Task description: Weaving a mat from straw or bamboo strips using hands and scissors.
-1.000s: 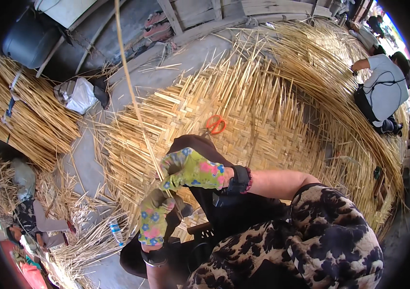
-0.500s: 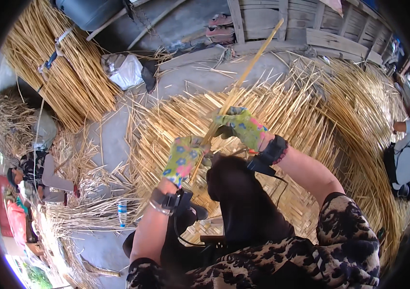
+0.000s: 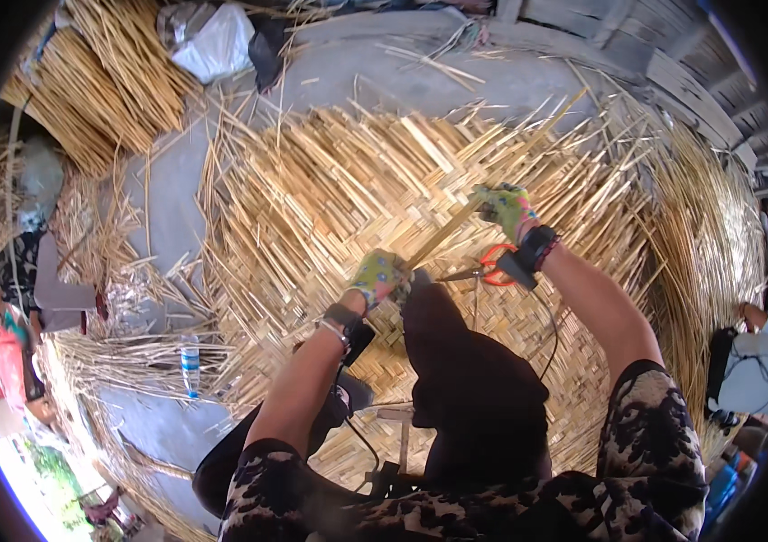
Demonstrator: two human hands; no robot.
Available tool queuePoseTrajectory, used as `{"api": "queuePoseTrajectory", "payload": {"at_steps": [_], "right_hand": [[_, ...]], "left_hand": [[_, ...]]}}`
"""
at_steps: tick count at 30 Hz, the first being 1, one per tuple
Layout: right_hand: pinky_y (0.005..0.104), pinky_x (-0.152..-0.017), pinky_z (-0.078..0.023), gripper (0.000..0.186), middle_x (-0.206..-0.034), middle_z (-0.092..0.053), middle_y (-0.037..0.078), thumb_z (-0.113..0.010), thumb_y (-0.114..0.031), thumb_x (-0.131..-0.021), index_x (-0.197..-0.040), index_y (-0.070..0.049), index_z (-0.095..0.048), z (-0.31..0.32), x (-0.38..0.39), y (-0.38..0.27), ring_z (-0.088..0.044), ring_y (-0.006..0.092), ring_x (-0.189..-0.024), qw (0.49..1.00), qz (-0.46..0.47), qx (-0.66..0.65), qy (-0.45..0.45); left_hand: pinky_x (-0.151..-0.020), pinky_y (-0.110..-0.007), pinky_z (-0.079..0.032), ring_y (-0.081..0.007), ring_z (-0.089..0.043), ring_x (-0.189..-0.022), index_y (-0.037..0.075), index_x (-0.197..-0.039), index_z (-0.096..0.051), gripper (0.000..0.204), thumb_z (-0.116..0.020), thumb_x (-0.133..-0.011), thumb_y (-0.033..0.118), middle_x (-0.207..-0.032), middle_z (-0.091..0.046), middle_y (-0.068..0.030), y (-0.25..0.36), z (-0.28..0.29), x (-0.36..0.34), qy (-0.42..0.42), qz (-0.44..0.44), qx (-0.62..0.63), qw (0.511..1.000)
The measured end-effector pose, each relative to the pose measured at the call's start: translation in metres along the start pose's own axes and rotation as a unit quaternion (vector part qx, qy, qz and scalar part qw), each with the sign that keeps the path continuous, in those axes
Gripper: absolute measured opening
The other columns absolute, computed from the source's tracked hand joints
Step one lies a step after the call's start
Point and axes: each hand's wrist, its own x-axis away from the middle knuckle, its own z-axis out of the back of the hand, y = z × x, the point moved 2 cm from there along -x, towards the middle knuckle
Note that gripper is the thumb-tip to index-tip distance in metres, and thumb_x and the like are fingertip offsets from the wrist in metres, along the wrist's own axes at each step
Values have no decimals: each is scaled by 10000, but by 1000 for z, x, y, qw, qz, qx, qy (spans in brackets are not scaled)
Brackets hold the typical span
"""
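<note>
A flat tan reed strip (image 3: 442, 233) runs slantwise between my two gloved hands, above a woven reed mat (image 3: 348, 190). My left hand (image 3: 378, 275), in a flowered green glove, is closed round its lower end next to my knee. Farther up and to the right, my right hand (image 3: 507, 210), gloved alike, grips the strip with fingers bent; its fingertips are partly hidden. A pair of scissors (image 3: 498, 266) with orange handles shows just below my right hand, blades pointing left. Whether they touch the mat I cannot tell.
Loose reed ends fringe the mat's far side. Tied reed bundles (image 3: 99, 90) stand at the far left, beside a white plastic bag (image 3: 217, 43). A water bottle (image 3: 190, 366) lies at left. More long reeds (image 3: 704, 217) lie at right. Other people sit at both sides.
My hands have drawn apart along the strip, the right one going farther right. The scissors now show more fully. The whole view has shifted, bringing more of the mat into sight.
</note>
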Motion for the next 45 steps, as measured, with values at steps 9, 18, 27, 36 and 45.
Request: {"api": "queuePoseTrajectory", "payload": {"at_steps": [9,18,27,36,45], "right_hand": [[330,-725,-453,364,-938,-609,97,-530,-344,-771,-1061,-128,-568,-108,-43,-30,-578,232,-828,721,427,487,-247],[363,-658,-466,160,-804,-598,119,-545,-223,-722,-785,-91,-608,-138,-94,6,-576,283,-736,717,213,549,-372],[305,-646,-444,162,-745,-595,98,-585,-167,-690,-825,-91,-632,-143,-119,65,-541,228,-665,833,110,341,-421],[378,-643,-407,128,-652,-467,73,-461,-124,-762,-652,-68,-492,-134,-111,84,-442,195,-618,939,-150,-80,-298],[262,-635,-451,242,-885,-598,33,-591,-131,-696,-929,-64,-591,-129,-102,89,-569,153,-754,899,91,69,-423]], "left_hand": [[-574,-379,-434,-292,-544,-667,86,-704,-550,67,-510,-656,110,-702,-552,-117,-79,18,-86,175,-106,-437,876],[-569,-372,-446,-289,-566,-674,88,-693,-551,45,-519,-665,104,-670,-560,-116,-106,59,-134,241,-117,-347,899],[-548,-361,-441,-286,-569,-649,74,-718,-580,86,-513,-701,124,-700,-589,-113,-117,76,-129,210,-81,-374,900],[-625,-280,-499,-188,-596,-738,11,-1055,-543,276,-527,-782,-18,-957,-603,-83,-128,81,-105,312,-38,428,847],[-554,-231,-445,-127,-563,-605,-1,-816,-614,149,-669,-716,94,-720,-616,-52,-88,28,-133,320,-21,569,757]]}}
